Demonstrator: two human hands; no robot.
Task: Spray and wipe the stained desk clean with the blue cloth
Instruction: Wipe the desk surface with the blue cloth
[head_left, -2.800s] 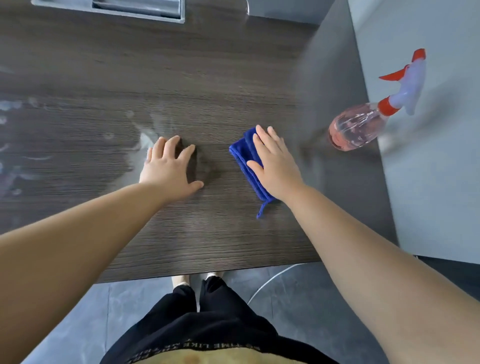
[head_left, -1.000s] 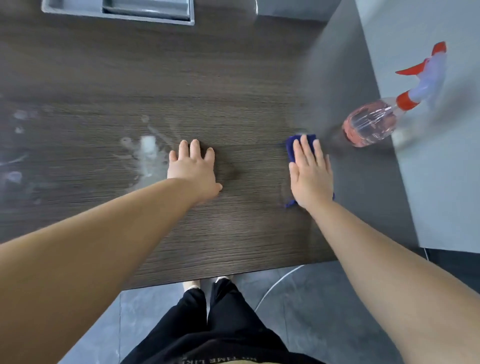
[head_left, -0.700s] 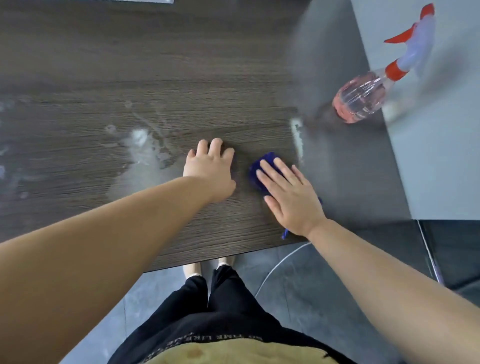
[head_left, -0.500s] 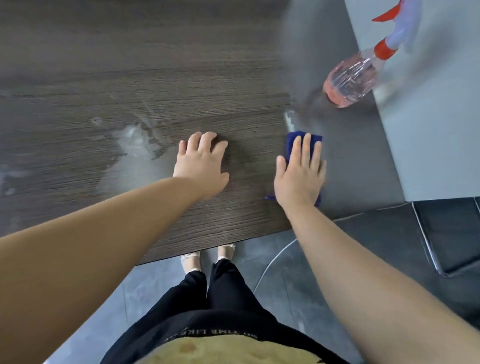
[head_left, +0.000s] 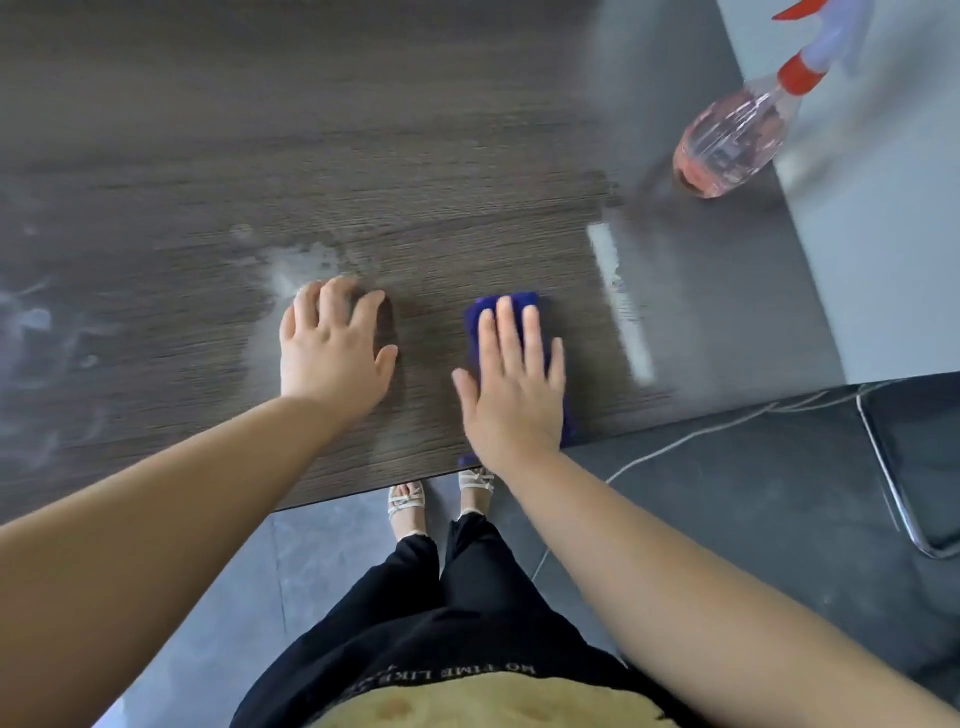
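Blue cloth (head_left: 475, 322) is folded into a narrow deep-blue pad near the front edge of the dark woodgrain surface (head_left: 415, 156), mostly covered by the R hand (head_left: 511, 395), which presses it flat w/ fingers straight & spread; one corner pokes past the edge. L hand (head_left: 332, 353) rests palm-down just left, fingers slightly bent, holding nothing, tips at a whitish smear (head_left: 296, 265). White streak (head_left: 618, 301) runs just right of the cloth; pink spray bottle (head_left: 727, 140) sits far right.
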